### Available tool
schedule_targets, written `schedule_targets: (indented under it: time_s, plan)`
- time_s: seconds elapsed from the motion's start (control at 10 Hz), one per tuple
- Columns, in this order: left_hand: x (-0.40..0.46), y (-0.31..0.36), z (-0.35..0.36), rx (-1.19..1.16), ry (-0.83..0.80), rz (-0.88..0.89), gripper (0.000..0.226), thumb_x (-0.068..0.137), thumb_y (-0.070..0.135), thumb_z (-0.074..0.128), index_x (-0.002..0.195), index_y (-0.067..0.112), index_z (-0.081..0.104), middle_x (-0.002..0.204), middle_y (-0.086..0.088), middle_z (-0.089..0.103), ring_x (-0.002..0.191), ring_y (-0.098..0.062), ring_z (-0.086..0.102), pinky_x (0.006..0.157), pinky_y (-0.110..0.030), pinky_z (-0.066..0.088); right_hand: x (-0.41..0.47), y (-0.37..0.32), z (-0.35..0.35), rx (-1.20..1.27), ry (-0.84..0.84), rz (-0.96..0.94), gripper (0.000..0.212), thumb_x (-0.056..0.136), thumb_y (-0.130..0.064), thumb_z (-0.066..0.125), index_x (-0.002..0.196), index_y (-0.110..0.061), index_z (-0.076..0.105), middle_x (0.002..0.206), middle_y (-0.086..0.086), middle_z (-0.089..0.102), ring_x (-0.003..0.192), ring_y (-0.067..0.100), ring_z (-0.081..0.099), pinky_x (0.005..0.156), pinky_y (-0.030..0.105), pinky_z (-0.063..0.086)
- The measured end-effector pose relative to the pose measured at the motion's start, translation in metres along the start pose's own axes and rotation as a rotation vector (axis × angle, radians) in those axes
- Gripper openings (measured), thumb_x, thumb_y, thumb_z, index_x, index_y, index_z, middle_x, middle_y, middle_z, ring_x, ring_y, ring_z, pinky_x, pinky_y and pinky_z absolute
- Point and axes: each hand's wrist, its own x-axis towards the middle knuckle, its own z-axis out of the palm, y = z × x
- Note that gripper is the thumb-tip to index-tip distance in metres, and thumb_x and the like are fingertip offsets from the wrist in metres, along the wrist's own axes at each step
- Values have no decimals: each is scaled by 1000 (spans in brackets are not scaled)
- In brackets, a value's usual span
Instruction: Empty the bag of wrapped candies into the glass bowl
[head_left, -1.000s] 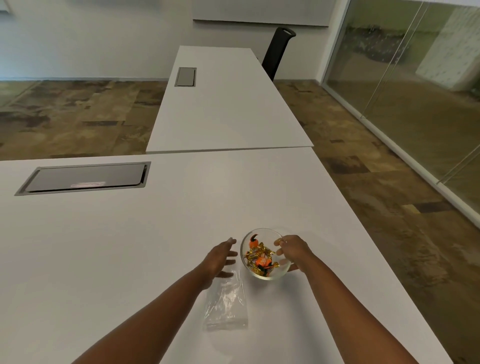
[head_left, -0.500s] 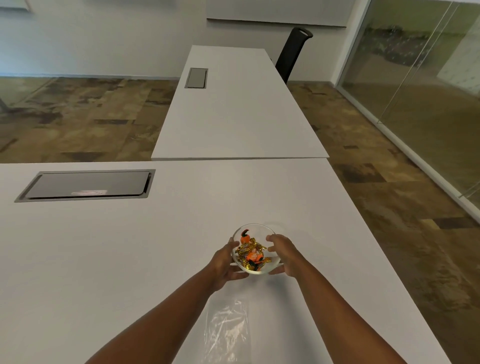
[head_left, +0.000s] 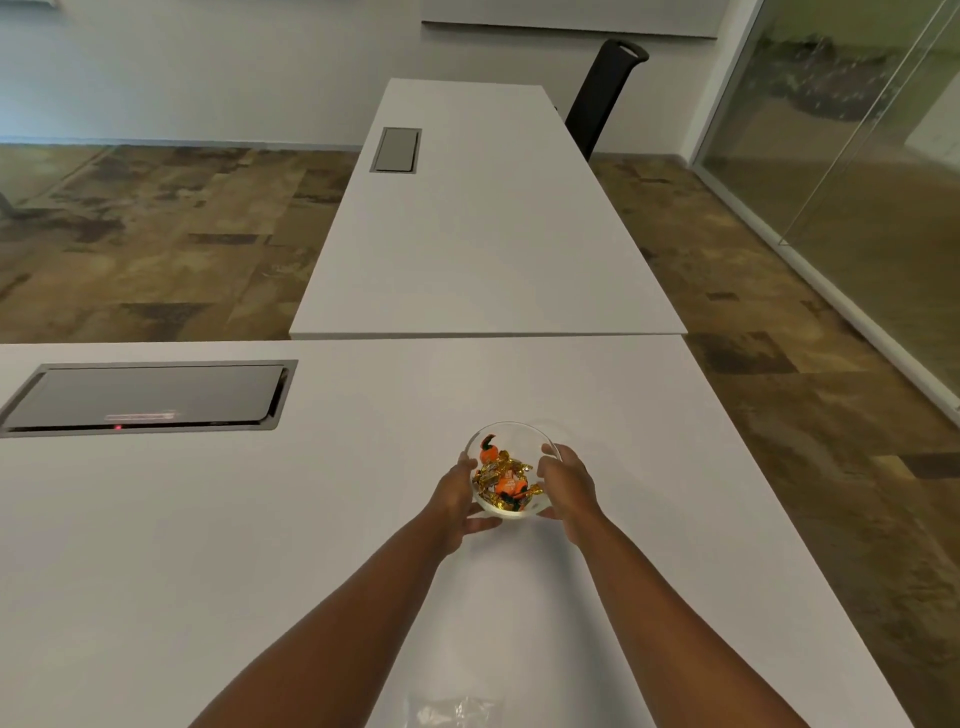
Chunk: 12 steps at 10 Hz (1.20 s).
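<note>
A small glass bowl (head_left: 511, 434) sits on the white table (head_left: 260, 545), with orange and gold wrapped candies (head_left: 504, 480) inside it. My left hand (head_left: 457, 496) cups the bowl's left side and my right hand (head_left: 566, 480) cups its right side; both touch the glass. The clear plastic bag (head_left: 452, 712) lies flat on the table near the bottom edge of the view, between my forearms, looking empty.
A grey cable hatch (head_left: 150, 397) is set into the table at the left. A second white table (head_left: 478, 218) butts against the far edge, with a black chair (head_left: 605, 88) behind it. The table's right edge runs close to the bowl; a glass wall (head_left: 857, 130) stands at the right.
My left hand left the bag and came onto the bowl's left side. With both hands on it, the bowl has slid away from me, leaving the bag farther behind.
</note>
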Motion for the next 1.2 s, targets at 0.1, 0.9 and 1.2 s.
schedule_targets:
  time_s: [0.1, 0.9, 1.2]
  plan:
    - [13, 6, 3, 8, 41, -8, 43, 100, 33, 27, 134, 11, 43, 108, -8, 50, 97, -26, 55, 82, -41, 50, 12, -3, 4, 1, 12, 14, 48, 86, -9, 41, 132, -20, 47, 134, 11, 51, 118, 31, 51, 88, 47, 54]
    - [26, 9, 0, 188, 218, -11, 47, 100, 33, 29, 137, 9, 42, 133, -16, 51, 119, -32, 51, 81, -41, 53, 23, -2, 6, -191, -17, 10, 63, 86, -11, 45, 145, -22, 26, 145, 13, 42, 129, 31, 42, 101, 40, 41]
    - [-7, 48, -13, 969, 511, 579, 48, 99, 27, 33, 141, 5, 32, 143, -19, 40, 130, -32, 41, 105, -41, 38, -12, -41, -14, -543, 102, -388, 65, 89, -16, 44, 148, -15, 16, 155, 10, 27, 139, 31, 32, 110, 41, 34]
